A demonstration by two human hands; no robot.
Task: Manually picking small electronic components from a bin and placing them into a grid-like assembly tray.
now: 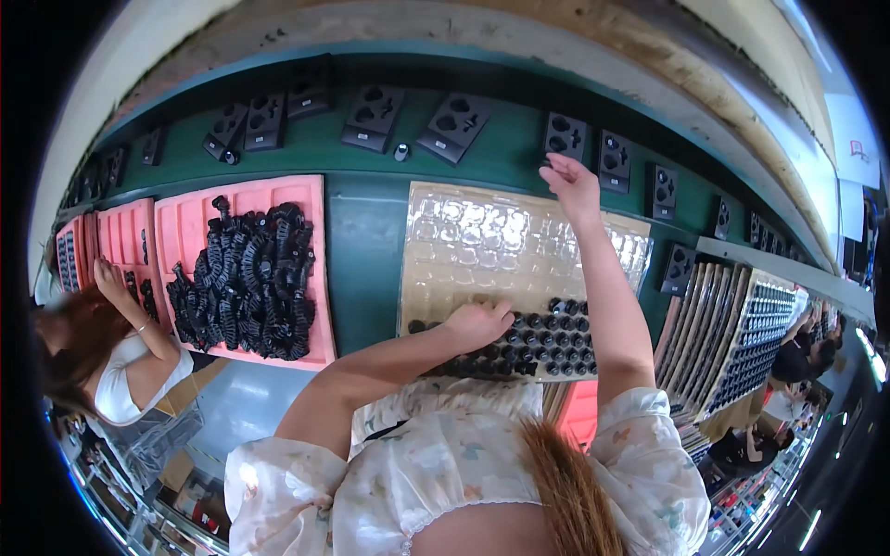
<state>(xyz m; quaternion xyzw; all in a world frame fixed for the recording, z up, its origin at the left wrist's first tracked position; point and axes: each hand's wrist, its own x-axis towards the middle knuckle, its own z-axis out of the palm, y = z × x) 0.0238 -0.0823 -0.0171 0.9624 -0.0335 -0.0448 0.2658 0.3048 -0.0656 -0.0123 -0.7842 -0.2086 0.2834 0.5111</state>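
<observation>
Two-handed work at a green table (362, 250), seen from above. The step in hand appears to be the transfer of small black cylindrical parts (561, 341) from a clear pocketed tray (450, 227) to a black block with round openings (565, 134). The right hand (572, 187), upper right of centre, reaches over the tray to the block's near edge; its thumb and fingers are drawn together, but whether they pinch a part cannot be told. The left hand (479, 324), at centre, rests low over the tray with fingers curled beside the parts; its grip is hidden. The parts fill the tray's lower rows, right of the left hand and below the right. The next move seemingly calls for careful alignment with an opening.
</observation>
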